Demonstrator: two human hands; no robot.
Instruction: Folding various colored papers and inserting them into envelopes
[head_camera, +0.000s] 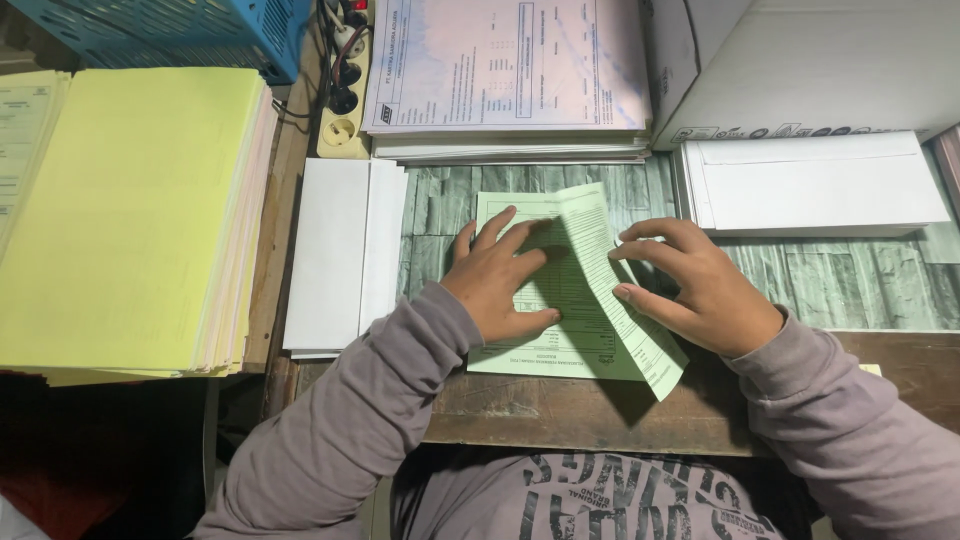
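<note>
A pale green printed form (590, 300) lies on the desk in front of me, its right part folded over toward the left. My left hand (500, 280) presses flat on the left half of the form, fingers spread. My right hand (700, 285) rests on the right side, its fingertips pinching and pressing the folded flap along the crease.
A thick stack of yellow paper (130, 210) sits at the left. White envelopes lie left of the form (340, 255) and at the right (810, 185). A stack of pinkish forms (505, 75), a power strip (342, 100), a blue crate (170, 30) and a white box (800, 60) line the back.
</note>
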